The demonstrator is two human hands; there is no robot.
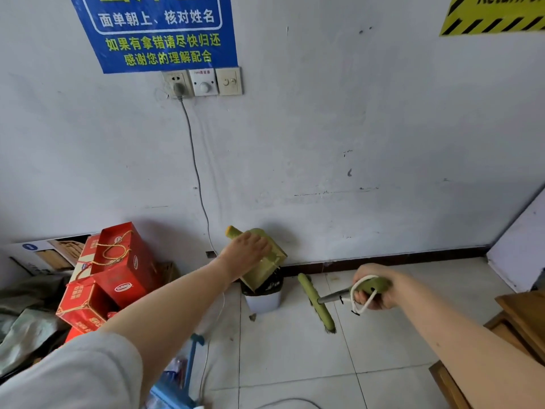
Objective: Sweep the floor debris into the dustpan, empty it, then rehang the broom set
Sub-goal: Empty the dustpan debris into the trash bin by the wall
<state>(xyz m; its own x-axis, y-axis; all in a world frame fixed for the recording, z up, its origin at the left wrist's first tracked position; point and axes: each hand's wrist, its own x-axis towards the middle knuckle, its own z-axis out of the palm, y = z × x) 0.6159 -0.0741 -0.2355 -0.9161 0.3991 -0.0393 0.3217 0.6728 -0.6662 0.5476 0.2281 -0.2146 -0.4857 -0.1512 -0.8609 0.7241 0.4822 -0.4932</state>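
1. White wall (pixel 324 128), tiled floor (pixel 295 358); waste bin (pixel 262 304) at the wall's foot.
2. Left hand (pixel 246 249) grips dustpan (pixel 265 268), tilted mouth-down over the bin.
3. Right hand (pixel 374 290) clasps broom (pixel 317 304) handle; head on floor right of bin.

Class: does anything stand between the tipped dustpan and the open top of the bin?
Nothing visible does. The left hand holds the dustpan tilted, with its lower edge at the open top of the bin. The broom, gripped by the right hand, is off to the bin's right.
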